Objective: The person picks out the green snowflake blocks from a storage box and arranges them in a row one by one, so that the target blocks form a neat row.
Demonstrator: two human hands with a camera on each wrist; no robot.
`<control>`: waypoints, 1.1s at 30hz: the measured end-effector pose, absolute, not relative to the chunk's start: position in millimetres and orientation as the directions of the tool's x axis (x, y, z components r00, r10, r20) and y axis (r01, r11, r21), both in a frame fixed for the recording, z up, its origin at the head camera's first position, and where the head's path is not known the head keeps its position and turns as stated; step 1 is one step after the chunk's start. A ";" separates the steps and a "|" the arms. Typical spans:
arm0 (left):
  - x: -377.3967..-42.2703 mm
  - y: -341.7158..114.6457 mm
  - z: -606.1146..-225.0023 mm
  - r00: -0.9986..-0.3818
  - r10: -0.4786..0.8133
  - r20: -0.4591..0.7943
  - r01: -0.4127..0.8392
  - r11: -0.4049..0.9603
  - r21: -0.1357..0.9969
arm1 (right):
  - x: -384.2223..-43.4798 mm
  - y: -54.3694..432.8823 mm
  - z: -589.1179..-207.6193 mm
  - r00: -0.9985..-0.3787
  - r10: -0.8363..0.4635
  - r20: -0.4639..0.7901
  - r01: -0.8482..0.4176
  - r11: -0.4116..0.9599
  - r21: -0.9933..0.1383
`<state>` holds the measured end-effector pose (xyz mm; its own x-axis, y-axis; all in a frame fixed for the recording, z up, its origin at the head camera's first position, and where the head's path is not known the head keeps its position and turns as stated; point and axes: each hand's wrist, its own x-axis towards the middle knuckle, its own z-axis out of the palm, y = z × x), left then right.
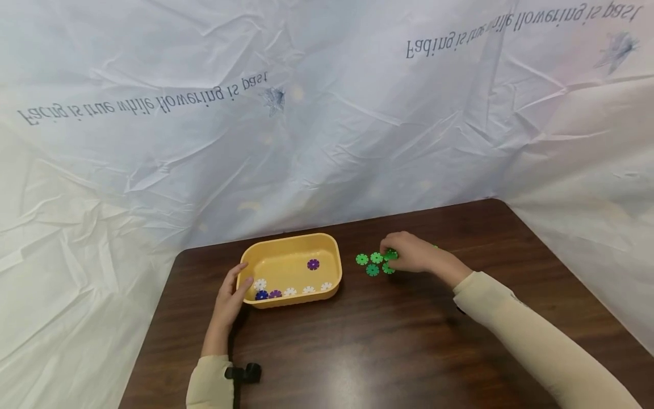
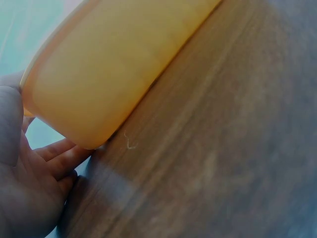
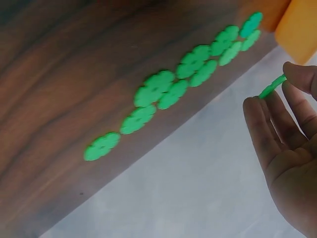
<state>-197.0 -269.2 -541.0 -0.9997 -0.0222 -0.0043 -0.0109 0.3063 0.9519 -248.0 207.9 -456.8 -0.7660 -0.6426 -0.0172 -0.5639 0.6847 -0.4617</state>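
A yellow tray (image 1: 286,240) stands on the table, and my left hand (image 1: 228,299) grips its left end. The thumb lies over the rim and the fingers are outside, against the wall (image 2: 94,74). Inside the tray are a purple flower-shaped disc (image 1: 313,264) and, along the near side, several white, purple and dark blue ones. My right hand (image 1: 411,252) is to the right of the tray, above a group of green flower discs (image 1: 361,259). Between thumb and fingers it pinches one green flower disc (image 3: 271,87), seen edge-on in the right wrist view.
Several more green discs (image 3: 156,85) lie flat in a double row near the table's far edge. The dark wooden table (image 1: 409,341) has rounded corners. A wrinkled white sheet (image 1: 327,113) with printed lettering hangs behind and beside it.
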 end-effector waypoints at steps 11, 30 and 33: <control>-195.2 -269.3 -538.7 -1.000 -0.025 -0.012 -0.019 0.308 0.951 | -241.6 233.1 -462.0 -0.801 -0.598 -0.025 -0.530 0.728 -0.435; -197.0 -268.2 -538.5 -0.999 -0.029 -0.020 -0.027 0.292 0.956 | -235.1 279.0 -481.0 -0.852 -0.524 0.010 -0.470 0.756 -0.455; -197.3 -268.2 -539.0 -1.000 -0.024 -0.014 -0.021 0.290 0.957 | -235.7 283.1 -484.3 -0.852 -0.524 0.003 -0.469 0.759 -0.452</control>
<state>-197.3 -268.2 -539.0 -0.9996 -0.0242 -0.0144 -0.0208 0.2899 0.9568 -235.7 283.1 -484.3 -0.8515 -0.5243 0.0034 -0.4689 0.7586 -0.4525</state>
